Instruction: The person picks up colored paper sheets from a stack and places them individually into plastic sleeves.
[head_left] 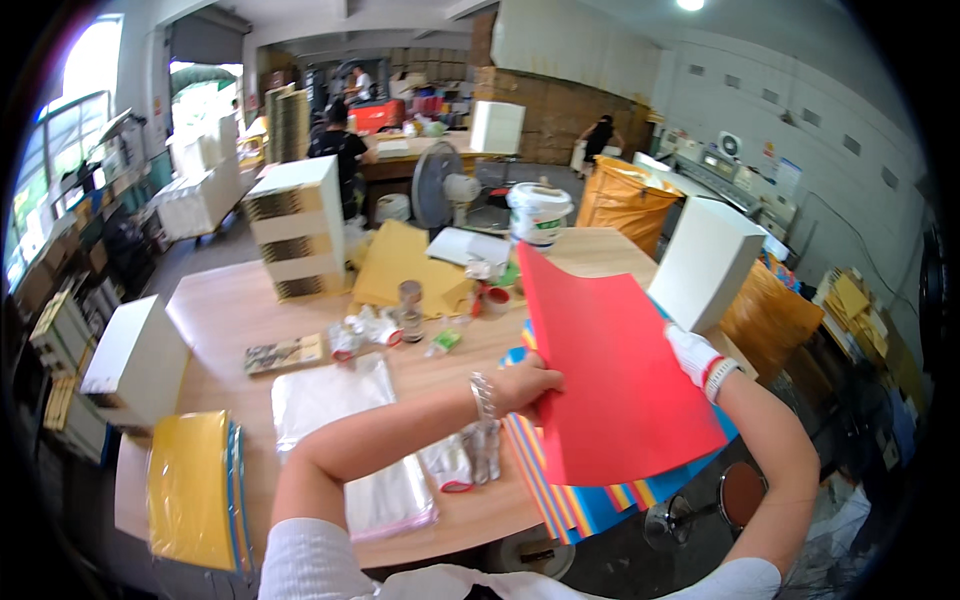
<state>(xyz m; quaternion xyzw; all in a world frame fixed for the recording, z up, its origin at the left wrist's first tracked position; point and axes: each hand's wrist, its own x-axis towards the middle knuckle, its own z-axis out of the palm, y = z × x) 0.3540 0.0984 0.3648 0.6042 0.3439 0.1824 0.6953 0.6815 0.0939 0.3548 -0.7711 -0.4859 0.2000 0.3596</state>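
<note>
A large red sheet of paper or card point(622, 390) is raised and slightly bowed between my hands, right of the table's middle. My bare left hand point(528, 382), with a bracelet at its wrist, pinches the left edge. At the right edge my right hand point(692, 358), in a white glove with a red cuff band, grips the sheet; some of its fingertips are hidden. Beneath lies a fanned stack of blue, yellow, red and pink sheets point(580, 508), partly covered by the red one. White gloves point(462, 460) lie beside my left forearm.
Clear plastic sleeves point(335, 400) and a wrapped yellow pack point(190, 480) lie at left. White paper stacks point(705, 255) stand at the right, others at left. A glass jar point(411, 310), white bucket point(538, 215) and grey fan point(436, 185) are farther back. Other people work beyond.
</note>
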